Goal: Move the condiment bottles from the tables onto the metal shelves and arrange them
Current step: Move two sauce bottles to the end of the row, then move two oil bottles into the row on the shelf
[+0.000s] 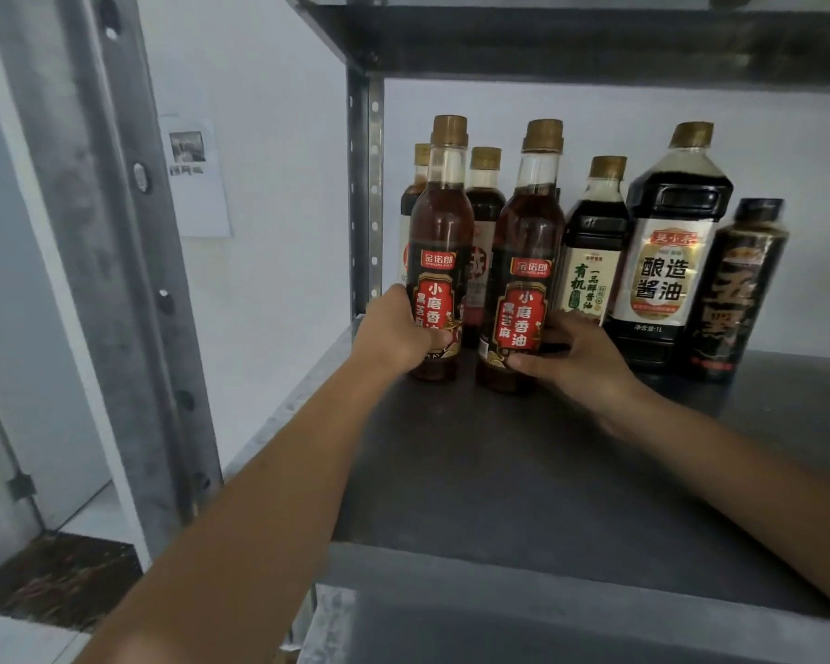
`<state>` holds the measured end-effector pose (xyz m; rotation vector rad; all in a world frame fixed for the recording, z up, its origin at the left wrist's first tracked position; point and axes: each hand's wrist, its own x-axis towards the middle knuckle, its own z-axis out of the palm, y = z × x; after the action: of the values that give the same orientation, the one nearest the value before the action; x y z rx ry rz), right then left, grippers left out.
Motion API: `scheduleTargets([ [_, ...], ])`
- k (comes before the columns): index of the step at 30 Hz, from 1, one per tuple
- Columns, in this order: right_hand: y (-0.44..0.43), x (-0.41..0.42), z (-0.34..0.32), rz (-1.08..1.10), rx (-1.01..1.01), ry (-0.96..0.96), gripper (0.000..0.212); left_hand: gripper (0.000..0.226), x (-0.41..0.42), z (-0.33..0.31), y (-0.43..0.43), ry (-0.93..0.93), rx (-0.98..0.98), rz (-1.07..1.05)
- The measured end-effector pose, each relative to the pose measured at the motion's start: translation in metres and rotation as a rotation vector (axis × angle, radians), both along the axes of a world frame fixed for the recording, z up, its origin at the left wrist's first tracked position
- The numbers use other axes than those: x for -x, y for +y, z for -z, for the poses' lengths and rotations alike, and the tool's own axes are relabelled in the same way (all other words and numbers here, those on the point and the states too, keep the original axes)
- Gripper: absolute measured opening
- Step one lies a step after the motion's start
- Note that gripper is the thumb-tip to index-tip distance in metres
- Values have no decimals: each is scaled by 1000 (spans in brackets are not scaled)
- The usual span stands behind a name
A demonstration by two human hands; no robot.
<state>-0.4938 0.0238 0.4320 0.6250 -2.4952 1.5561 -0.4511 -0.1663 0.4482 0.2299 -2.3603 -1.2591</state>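
Two back-row bottles (486, 203) sit mostly hidden behind the front bottles (441, 261); the left hand (394, 330) has its fingers out of sight behind one; the wall notice (197, 179) is too blurred to read.

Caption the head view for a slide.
Left hand and right hand grip two red-labelled bottles on the metal shelf, before other condiment bottles.

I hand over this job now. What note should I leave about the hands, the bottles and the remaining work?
Left hand grips the left red-label bottle; right hand grips the right red-label bottle.
Both are upright at the front left of the metal shelf.
Done: other bottles stand behind and right of them, including a large soy sauce jug.
Left: release and line up these two. The tables are out of view, so check them.
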Motion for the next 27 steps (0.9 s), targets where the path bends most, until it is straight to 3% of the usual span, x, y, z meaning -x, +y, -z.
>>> scheduleTargets([
  [7, -38, 3, 7, 98, 16, 132, 63, 62, 7, 4, -6, 42, 69, -104],
  [22, -52, 8, 14, 129, -37, 141, 67, 53, 5, 9, -4, 0, 86, -129],
  [27, -41, 3, 17, 100, -149, 58, 67, 55, -18, 18, 4, -209, 381, -304],
])
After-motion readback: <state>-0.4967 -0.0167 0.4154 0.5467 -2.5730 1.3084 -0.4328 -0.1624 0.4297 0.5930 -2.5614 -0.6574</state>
